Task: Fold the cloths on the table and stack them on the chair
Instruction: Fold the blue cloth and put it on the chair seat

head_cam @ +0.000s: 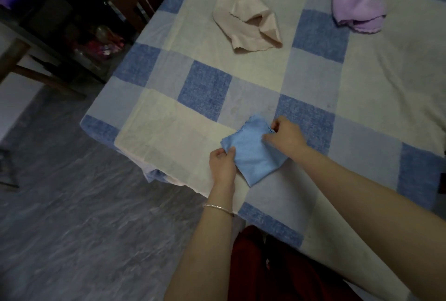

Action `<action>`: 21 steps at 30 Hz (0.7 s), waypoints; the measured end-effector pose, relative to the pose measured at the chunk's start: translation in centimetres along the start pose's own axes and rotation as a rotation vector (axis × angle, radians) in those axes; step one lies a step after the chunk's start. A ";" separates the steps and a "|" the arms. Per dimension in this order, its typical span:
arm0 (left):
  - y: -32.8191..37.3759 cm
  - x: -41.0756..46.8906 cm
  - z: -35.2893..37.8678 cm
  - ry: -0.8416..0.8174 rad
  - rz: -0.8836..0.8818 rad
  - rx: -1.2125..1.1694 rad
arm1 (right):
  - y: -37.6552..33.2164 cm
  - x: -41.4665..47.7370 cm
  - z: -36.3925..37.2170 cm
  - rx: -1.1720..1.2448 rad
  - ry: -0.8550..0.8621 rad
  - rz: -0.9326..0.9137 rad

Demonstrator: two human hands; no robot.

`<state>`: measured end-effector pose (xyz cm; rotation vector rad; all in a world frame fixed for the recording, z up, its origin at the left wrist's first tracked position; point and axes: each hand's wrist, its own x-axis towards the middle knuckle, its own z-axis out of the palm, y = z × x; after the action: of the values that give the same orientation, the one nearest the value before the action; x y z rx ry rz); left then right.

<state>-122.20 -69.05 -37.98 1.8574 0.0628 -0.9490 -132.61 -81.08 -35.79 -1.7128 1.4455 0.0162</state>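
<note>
Fingers (230,151) of left hand (222,165), right hand (286,136): pinch-tight on soft square blue cloth (253,156).

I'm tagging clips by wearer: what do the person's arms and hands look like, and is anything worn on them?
Both arms are bare as far as the view shows, with no sleeves. The left hand and the right hand have no gloves. A thin silver bangle circles the left wrist, and nothing shows on the right wrist. In this dim view, rings cannot be made out.
</note>
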 end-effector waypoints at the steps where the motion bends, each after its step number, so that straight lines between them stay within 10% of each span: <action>1: 0.1 -0.2 -0.1 -0.001 -0.004 -0.023 | 0.0 -0.1 0.0 0.032 -0.002 -0.007; 21: -0.2 -4.0 -5.6 0.147 0.103 -0.093 | -1.0 -5.1 0.6 0.081 -0.069 -0.229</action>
<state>-121.78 -63.12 -34.60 1.8243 0.0982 -0.7262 -133.20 -76.78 -32.95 -1.7841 1.1777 -0.1053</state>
